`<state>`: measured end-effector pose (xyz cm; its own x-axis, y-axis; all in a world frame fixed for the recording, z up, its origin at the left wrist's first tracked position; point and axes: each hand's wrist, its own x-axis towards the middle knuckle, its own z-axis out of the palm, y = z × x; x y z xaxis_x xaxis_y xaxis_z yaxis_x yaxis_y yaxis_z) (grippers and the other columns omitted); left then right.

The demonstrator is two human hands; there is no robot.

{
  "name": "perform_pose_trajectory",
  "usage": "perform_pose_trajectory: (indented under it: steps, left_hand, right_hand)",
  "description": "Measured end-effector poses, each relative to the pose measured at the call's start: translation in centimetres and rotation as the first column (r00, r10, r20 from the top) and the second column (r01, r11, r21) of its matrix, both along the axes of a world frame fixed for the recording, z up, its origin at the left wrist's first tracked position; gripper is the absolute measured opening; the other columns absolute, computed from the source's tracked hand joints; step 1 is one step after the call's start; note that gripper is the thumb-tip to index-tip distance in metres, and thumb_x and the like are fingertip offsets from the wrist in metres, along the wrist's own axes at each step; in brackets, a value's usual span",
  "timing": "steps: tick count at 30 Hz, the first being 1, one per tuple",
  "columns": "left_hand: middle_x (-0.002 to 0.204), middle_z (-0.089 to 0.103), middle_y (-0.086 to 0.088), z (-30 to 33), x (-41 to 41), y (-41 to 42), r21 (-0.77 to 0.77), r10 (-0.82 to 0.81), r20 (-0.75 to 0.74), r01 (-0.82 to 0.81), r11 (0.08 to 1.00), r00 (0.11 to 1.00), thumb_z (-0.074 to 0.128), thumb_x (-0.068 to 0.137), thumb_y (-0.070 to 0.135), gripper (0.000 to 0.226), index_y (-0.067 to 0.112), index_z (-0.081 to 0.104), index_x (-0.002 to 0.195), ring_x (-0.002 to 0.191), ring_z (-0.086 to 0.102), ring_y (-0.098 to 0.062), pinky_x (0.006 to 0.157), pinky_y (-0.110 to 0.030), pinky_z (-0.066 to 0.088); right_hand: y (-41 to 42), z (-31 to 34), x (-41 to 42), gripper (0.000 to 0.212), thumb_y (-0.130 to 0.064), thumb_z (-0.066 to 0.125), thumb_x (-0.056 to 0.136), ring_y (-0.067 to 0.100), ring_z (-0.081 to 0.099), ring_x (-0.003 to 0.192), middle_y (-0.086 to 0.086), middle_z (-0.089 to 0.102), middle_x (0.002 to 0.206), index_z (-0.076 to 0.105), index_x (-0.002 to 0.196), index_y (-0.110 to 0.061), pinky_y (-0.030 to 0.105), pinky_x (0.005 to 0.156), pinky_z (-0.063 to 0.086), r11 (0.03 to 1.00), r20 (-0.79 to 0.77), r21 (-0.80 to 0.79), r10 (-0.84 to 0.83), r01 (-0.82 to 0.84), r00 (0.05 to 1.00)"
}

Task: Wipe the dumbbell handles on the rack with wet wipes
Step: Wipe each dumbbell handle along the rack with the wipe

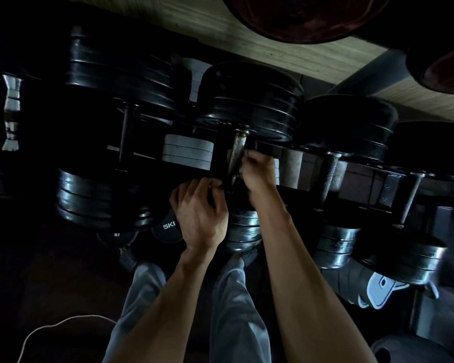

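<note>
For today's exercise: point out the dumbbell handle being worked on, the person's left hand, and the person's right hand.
dumbbell handle (237, 153): head view, bare metal upper shaft.
left hand (199, 213): head view, back of the hand.
right hand (258, 172): head view, back of the hand beside the handle.

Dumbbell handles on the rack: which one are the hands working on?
The light, worn handle in the middle; the right hand grips it, unlike the untouched handles either side.

Both bare forearms reaching forward, left hand (198, 209) fingers curled, right hand (257, 170) fingers curled, hands close together
</note>
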<state>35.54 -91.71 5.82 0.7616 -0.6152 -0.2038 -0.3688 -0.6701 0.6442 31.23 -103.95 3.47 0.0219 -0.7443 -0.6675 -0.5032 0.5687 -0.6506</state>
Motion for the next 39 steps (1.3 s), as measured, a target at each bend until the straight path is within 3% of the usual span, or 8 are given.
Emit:
perform_pose_trajectory:
  steps: [5, 10, 13, 20, 25, 31, 36, 39]
  left_hand:
    - [0.086, 0.070, 0.010, 0.0, 0.0, 0.0, 0.001, -0.002, 0.006, 0.002, 1.000, 1.000, 0.040, 0.088, 0.031, 0.030, 0.027, 0.070, 0.088, 0.091, 0.059, -0.016, 0.101, -0.036, 0.034]
    - [0.088, 0.070, 0.011, 0.0, 0.0, -0.1, 0.008, -0.004, -0.007, 0.004, 1.000, 1.000, 0.040, 0.088, 0.031, 0.030, 0.028, 0.069, 0.090, 0.094, 0.059, -0.015, 0.103, -0.039, 0.036]
    - [0.089, 0.070, 0.011, -0.1, -0.1, -0.1, 0.008, 0.006, -0.010, -0.006, 1.000, 1.000, 0.041, 0.087, 0.031, 0.030, 0.029, 0.070, 0.090, 0.095, 0.059, -0.014, 0.104, -0.037, 0.034]
    - [0.088, 0.070, 0.012, 0.1, 0.0, -0.1, 0.001, 0.006, 0.000, -0.006, 1.000, 1.000, 0.041, 0.088, 0.031, 0.029, 0.029, 0.070, 0.090, 0.094, 0.059, -0.013, 0.103, -0.034, 0.032]
    - [0.088, 0.070, 0.011, 0.2, 0.0, -0.1, -0.010, 0.009, 0.008, -0.009, 1.000, 1.000, 0.043, 0.088, 0.029, 0.028, 0.028, 0.071, 0.090, 0.093, 0.058, -0.012, 0.103, -0.033, 0.032]
    - [0.088, 0.070, 0.011, 0.3, 0.0, -0.2, -0.012, 0.006, 0.001, -0.006, 1.000, 1.000, 0.042, 0.088, 0.031, 0.029, 0.027, 0.071, 0.090, 0.093, 0.058, -0.014, 0.103, -0.038, 0.036]
    - [0.087, 0.070, 0.011, 0.2, 0.0, -0.1, -0.016, 0.019, 0.002, -0.019, 1.000, 1.000, 0.045, 0.088, 0.028, 0.026, 0.028, 0.071, 0.089, 0.093, 0.058, -0.012, 0.102, -0.037, 0.036]
    - [0.087, 0.070, 0.011, 0.2, -0.1, -0.1, -0.015, 0.007, 0.000, -0.007, 1.000, 1.000, 0.044, 0.088, 0.029, 0.026, 0.028, 0.070, 0.089, 0.092, 0.058, -0.013, 0.102, -0.037, 0.035]
  right_hand:
    - [1.1, 0.2, -0.4, 0.032, -0.010, 0.050, 0.101, 0.005, 0.029, 0.049, -0.003, 0.037, 0.059, 0.057, 0.069, -0.010, 0.021, 0.045, 0.026, 0.993, -0.049, -0.116, -0.010, 0.005, 0.999]
    - [-0.4, -0.5, 1.4, 0.028, 0.004, 0.046, 0.096, 0.012, 0.052, 0.067, 0.007, 0.061, 0.074, 0.071, 0.085, 0.001, 0.025, 0.060, 0.041, 0.992, -0.007, -0.028, -0.125, 0.125, 0.992]
    - [0.7, 0.1, 0.4, 0.026, 0.002, 0.045, 0.095, 0.003, 0.034, 0.049, 0.001, 0.042, 0.061, 0.058, 0.072, 0.004, 0.020, 0.046, 0.028, 0.993, -0.103, -0.120, -0.033, 0.021, 0.994]
    - [-0.7, 1.3, 2.2, 0.046, 0.004, 0.042, 0.096, 0.005, 0.035, 0.050, -0.009, 0.041, 0.055, 0.045, 0.056, -0.019, 0.011, 0.041, 0.025, 0.988, -0.113, -0.154, -0.051, 0.033, 0.992]
    - [1.6, 2.4, 1.2, 0.034, -0.008, 0.045, 0.099, 0.017, 0.038, 0.055, 0.006, 0.043, 0.057, 0.049, 0.066, -0.002, 0.037, 0.050, 0.032, 0.951, -0.179, -0.295, 0.040, -0.093, 0.983]
    - [-0.8, 2.5, 3.2, 0.032, 0.003, 0.040, 0.095, 0.022, 0.055, 0.074, 0.012, 0.069, 0.085, 0.070, 0.085, -0.003, 0.037, 0.070, 0.047, 0.971, -0.180, -0.241, -0.046, 0.001, 0.983]
    - [1.8, 3.5, 1.3, 0.024, -0.001, 0.046, 0.099, 0.031, 0.064, 0.073, 0.015, 0.069, 0.080, 0.067, 0.088, 0.002, 0.045, 0.066, 0.053, 0.944, -0.173, -0.307, 0.070, -0.121, 0.982]
    - [0.3, 3.1, 2.2, 0.041, 0.005, 0.042, 0.095, 0.016, 0.044, 0.054, 0.000, 0.048, 0.057, 0.051, 0.059, -0.015, 0.038, 0.053, 0.037, 0.951, -0.179, -0.298, 0.031, -0.084, 0.983]
